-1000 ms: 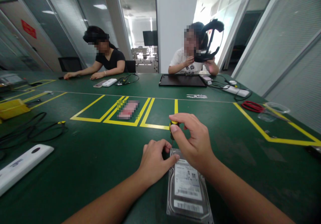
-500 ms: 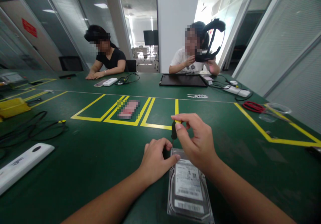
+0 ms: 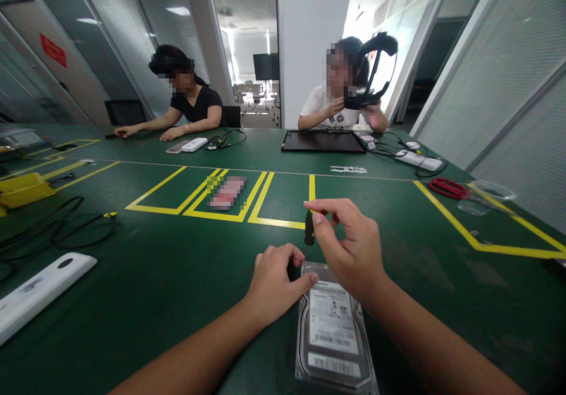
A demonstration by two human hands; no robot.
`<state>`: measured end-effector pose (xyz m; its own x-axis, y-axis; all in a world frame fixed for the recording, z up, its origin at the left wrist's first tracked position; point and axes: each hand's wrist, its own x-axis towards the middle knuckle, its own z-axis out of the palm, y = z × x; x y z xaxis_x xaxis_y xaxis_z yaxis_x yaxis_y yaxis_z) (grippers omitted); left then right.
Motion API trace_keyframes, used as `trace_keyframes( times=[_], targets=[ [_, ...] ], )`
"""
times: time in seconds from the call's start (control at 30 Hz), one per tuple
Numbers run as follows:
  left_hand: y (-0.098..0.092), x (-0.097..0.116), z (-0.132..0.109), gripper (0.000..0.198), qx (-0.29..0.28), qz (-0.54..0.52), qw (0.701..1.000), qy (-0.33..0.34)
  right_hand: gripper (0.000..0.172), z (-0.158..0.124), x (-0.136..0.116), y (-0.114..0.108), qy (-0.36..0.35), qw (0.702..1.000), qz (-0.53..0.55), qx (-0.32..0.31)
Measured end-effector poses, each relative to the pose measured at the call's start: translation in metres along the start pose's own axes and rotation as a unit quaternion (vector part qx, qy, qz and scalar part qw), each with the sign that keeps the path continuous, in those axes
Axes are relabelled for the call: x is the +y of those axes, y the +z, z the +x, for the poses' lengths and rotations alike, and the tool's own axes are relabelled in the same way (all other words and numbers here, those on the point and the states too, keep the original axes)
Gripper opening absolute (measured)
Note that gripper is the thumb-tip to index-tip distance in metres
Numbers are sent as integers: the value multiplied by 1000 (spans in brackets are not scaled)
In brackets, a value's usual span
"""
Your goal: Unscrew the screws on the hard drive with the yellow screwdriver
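Note:
A silver hard drive (image 3: pixel 333 324) with a white label lies flat on the green table in front of me. My left hand (image 3: pixel 276 277) grips its far left corner, thumb on the top face and fingers curled by the edge. Pinched in my right hand (image 3: pixel 351 244) is a small screwdriver (image 3: pixel 309 228) with a black and yellow handle. It stands nearly upright, its shaft pointing down at that corner beside my left fingertips. The very tip is too small to make out.
A white power bank (image 3: pixel 42 295) and black cables (image 3: pixel 66 230) lie to the left, near a yellow bin (image 3: pixel 26 191). Yellow tape marks the table. Coiled red cable (image 3: pixel 446 188) lies right. Across sit two people, one holding a headset (image 3: pixel 375 71) behind a black panel (image 3: pixel 322 141).
My right hand and the screwdriver handle have shifted slightly right, tilting the tool a little. My left hand and the hard drive stay put. The person at left has reached an arm out sideways.

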<state>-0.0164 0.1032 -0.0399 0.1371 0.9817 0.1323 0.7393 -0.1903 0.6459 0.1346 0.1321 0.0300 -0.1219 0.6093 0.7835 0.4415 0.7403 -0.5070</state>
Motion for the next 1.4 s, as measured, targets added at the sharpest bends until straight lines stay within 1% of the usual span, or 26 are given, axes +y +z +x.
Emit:
trace_keyframes(
  times=[0.07, 0.17, 0.27, 0.4, 0.57, 0.73, 0.8, 0.93, 1.1, 1.17, 1.3, 1.4],
  targets=[
    [0, 0, 0, 25, 2, -1, 1000, 1, 16, 0, 1, 1, -11, 1000, 14, -7],
    [0, -1, 1, 25, -1, -2, 1000, 1, 8, 1, 2, 1, -30, 999, 27, 4],
    [1, -1, 1, 25, -3, -8, 1000, -3, 11, 3, 3, 0, -31, 999, 15, 20],
    [1, -2, 1, 27, -2, -19, 1000, -9, 4, 6, 2, -2, -34, 999, 5, 10],
    [1, -1, 1, 26, -5, -20, 1000, -14, 17, 5, 1, -3, -30, 999, 19, -6],
    [-1, 0, 2, 27, -7, -17, 1000, -15, 10, 6, 1, -3, -20, 998, 52, -26],
    [-1, 0, 2, 28, -9, -16, 1000, -16, 12, 8, 1, -3, -3, 998, 61, -19],
    [0, -1, 2, 28, -10, -16, 1000, -21, 5, 8, -1, -4, 4, 999, 52, -13],
    [0, -1, 2, 27, -9, -14, 1000, -23, 16, 6, 0, -3, 13, 999, 47, -21],
    [0, -1, 2, 27, -9, -13, 1000, -23, 18, 5, 1, -2, 18, 998, 51, -29],
    [0, -1, 2, 28, -6, -13, 1000, -22, 7, 6, 1, -2, 7, 998, 58, -20],
    [0, -1, 2, 28, -8, -12, 1000, -23, 7, 8, 0, -4, 3, 999, 46, -16]
  ],
)
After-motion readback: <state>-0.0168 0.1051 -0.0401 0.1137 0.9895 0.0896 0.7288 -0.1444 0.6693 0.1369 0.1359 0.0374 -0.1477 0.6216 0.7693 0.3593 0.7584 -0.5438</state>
